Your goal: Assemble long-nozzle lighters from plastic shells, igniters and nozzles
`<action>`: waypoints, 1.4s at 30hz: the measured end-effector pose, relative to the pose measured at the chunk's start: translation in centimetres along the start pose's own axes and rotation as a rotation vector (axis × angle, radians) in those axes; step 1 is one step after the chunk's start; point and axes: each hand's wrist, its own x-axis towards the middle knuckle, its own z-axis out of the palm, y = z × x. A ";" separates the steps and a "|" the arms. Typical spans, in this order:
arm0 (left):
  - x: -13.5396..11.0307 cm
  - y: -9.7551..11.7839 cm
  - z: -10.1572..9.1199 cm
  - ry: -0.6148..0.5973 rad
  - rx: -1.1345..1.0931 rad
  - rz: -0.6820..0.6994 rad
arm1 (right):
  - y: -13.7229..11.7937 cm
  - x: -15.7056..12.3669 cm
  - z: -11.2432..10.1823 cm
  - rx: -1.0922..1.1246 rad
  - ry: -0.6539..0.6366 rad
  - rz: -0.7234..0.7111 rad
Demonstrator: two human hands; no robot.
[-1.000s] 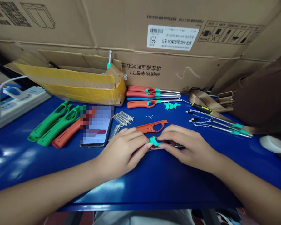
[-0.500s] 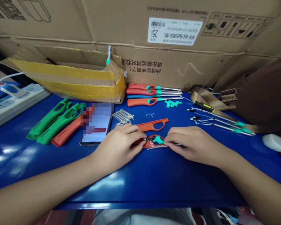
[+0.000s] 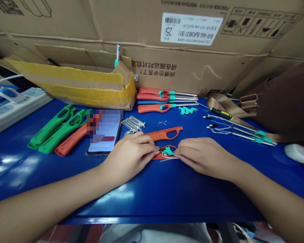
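Observation:
Over an orange lighter shell half, my two hands meet. My left hand is closed in a pinch on a small black igniter part. Close against that part is a teal trigger, its right end pinched by the fingertips of my right hand. White wires curl below the trigger, along the shell. Fingers of both hands hide the shell's ends. Just behind lies another orange shell half, hollow side up, with a loop-shaped opening.
Behind are assembled lighters, loose teal triggers and clear fuel tanks. Metal lighter tubes with wires and a screwdriver lie right. A phone, green shells, a power strip and a yellow-taped box stand left.
The black part and teal trigger are closer together, and the trigger has shifted slightly left. My right fingertips have moved a little left with it. The view has tilted slightly.

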 end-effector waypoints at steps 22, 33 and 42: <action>0.1 0.2 0.2 -0.015 0.038 0.016 | -0.8 0.0 0.3 -0.137 0.011 -0.102; -0.1 0.8 -0.1 -0.033 0.178 0.050 | -0.5 0.0 0.2 0.168 -0.030 0.110; -0.3 1.0 0.0 -0.022 0.239 0.081 | -0.8 0.1 -0.1 0.144 -0.069 0.083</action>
